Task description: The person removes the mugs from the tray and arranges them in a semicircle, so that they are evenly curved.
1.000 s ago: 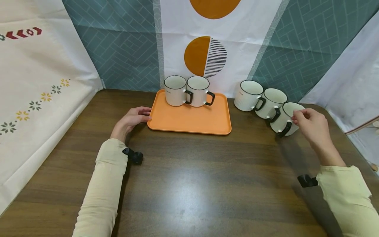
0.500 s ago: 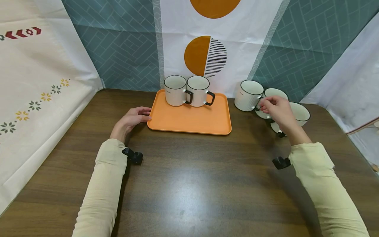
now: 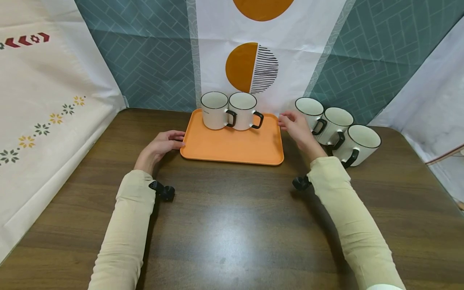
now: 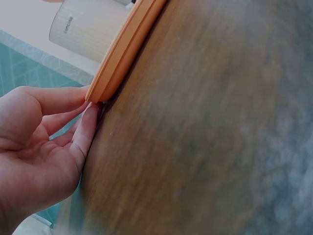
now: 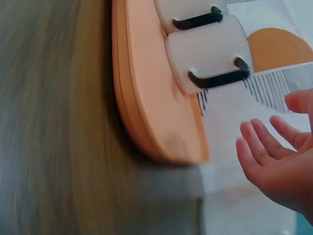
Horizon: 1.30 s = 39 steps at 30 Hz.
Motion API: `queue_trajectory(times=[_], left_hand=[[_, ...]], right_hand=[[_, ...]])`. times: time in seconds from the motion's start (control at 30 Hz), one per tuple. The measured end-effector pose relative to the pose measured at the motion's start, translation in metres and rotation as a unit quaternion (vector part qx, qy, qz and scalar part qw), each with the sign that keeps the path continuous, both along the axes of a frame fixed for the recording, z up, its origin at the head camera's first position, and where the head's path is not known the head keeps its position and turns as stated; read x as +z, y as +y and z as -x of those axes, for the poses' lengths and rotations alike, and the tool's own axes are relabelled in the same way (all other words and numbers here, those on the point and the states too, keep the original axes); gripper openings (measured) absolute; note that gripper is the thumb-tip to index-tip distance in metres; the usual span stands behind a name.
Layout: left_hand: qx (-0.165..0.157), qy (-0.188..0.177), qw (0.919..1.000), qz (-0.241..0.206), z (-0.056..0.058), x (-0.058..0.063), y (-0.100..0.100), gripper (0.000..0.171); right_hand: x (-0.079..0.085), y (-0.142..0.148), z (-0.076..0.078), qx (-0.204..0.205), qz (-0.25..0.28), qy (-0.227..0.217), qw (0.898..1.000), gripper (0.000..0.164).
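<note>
My left hand (image 3: 162,146) pinches the left edge of an orange tray (image 3: 232,147); the left wrist view shows thumb and fingertips at the rim (image 4: 113,66). Two white mugs with black handles, a left mug (image 3: 213,114) and a right mug (image 3: 242,114), stand side by side at the tray's back. My right hand (image 3: 295,127) hovers by the tray's right edge, holding nothing. Its fingers are loosely bent and spread in the right wrist view, apart from the tray (image 5: 161,117). It partly hides the nearest of three more white mugs (image 3: 309,108).
The other two mugs of that group, a middle mug (image 3: 337,121) and a front mug (image 3: 359,145), run diagonally toward the right table edge, handles facing the front left. A patterned cloth (image 3: 152,60) hangs behind the brown wooden table (image 3: 224,225).
My right hand has swept left, from over the front right mug past the row to the tray's right side. My left hand, the tray and the mugs have stayed in place.
</note>
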<state>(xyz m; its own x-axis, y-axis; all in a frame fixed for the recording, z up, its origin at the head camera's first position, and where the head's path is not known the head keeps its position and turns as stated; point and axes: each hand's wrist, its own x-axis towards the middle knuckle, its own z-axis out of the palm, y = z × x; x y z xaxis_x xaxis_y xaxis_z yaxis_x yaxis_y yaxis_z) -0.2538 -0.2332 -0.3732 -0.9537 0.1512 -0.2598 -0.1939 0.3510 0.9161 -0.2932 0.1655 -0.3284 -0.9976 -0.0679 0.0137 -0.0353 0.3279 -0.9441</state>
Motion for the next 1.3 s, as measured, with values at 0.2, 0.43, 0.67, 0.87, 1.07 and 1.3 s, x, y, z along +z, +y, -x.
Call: queue_trajectory(times=[0.2, 0.43, 0.67, 0.87, 1.07, 1.3], left_hand=[[0.002, -0.003, 1.0000, -0.007, 0.000, -0.001, 0.000, 0.053], [0.007, -0.006, 1.0000, -0.003, 0.001, 0.000, 0.001, 0.053], [0.009, -0.005, 0.9999, -0.006, 0.001, 0.000, 0.000, 0.052], [0.007, -0.007, 0.9999, -0.010, 0.000, 0.002, -0.002, 0.052], [0.006, -0.003, 0.9999, -0.009, -0.002, 0.003, -0.003, 0.053], [0.004, -0.005, 0.9998, -0.018, -0.002, 0.002, 0.001, 0.054]], right_hand=[[-0.007, -0.031, 0.016, -0.027, 0.065, -0.018, 0.997, 0.040], [-0.016, -0.053, 0.027, -0.027, 0.107, -0.003, 0.994, 0.022], [-0.023, -0.063, 0.025, 0.030, 0.018, 0.031, 0.999, 0.032], [-0.023, -0.071, 0.024, 0.063, 0.039, 0.025, 0.997, 0.037], [-0.022, -0.073, 0.022, 0.072, -0.084, 0.078, 0.991, 0.044], [-0.023, -0.065, 0.017, 0.066, -0.142, 0.093, 0.983, 0.041]])
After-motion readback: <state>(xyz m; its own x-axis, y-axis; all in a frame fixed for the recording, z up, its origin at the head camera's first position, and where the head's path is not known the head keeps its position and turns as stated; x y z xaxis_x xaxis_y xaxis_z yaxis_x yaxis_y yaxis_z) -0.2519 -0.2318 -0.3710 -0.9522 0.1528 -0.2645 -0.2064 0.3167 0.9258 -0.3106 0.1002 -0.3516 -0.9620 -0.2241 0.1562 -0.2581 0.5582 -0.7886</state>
